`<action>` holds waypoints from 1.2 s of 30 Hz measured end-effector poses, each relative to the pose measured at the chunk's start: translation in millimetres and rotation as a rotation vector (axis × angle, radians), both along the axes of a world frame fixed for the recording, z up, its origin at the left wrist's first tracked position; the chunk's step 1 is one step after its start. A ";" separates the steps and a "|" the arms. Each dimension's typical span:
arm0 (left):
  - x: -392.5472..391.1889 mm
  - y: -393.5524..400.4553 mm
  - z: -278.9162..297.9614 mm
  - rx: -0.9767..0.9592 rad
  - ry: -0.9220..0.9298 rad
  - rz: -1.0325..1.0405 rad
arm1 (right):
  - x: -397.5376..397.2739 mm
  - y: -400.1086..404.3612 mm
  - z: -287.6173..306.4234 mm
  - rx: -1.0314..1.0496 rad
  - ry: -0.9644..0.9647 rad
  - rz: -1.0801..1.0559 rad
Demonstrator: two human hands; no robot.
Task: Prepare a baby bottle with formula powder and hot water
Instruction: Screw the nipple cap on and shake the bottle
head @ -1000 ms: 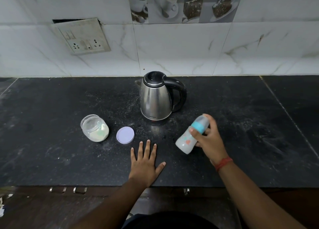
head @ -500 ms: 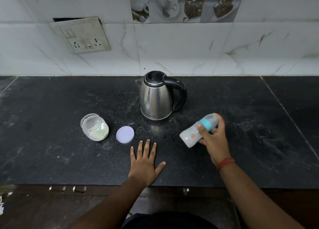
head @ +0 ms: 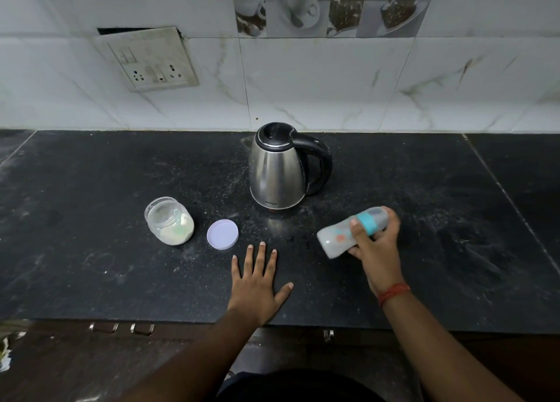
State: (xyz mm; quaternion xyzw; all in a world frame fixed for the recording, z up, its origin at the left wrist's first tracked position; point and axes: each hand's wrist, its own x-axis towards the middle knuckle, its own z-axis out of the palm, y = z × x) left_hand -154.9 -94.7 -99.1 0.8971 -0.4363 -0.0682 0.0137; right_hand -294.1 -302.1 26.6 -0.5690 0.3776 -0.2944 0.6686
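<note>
My right hand [head: 377, 250] grips a baby bottle [head: 339, 238] with a teal collar, held above the counter and tilted nearly flat, its base pointing left and its capped top to the right. The bottle looks cloudy inside. My left hand [head: 257, 283] rests flat on the black counter [head: 91, 265], fingers spread, holding nothing. A steel electric kettle [head: 277, 171] with a black lid and handle stands behind the hands. An open glass jar [head: 169, 221] of pale powder sits to the left, with its lilac lid [head: 222, 234] lying beside it.
A white tiled wall rises behind the counter, with a socket plate [head: 151, 59] at the upper left. The counter's front edge runs just below my left wrist, over dark cabinet fronts. White powder dusts the counter surface.
My right hand has moved right with the bottle and tipped it from steeply slanted to almost horizontal. My left hand has stayed flat in place.
</note>
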 end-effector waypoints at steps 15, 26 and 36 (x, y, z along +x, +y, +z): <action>1.0 0.3 0.6 -0.002 -0.003 -0.008 | 6.1 -8.3 14.8 -0.035 -0.029 0.107; 0.0 -0.6 1.3 -0.001 -0.010 -0.009 | 5.9 -13.9 11.7 -0.027 -0.059 0.025; 0.2 -0.2 0.9 -0.008 -0.018 -0.010 | 7.9 -9.8 10.2 -0.018 -0.049 0.000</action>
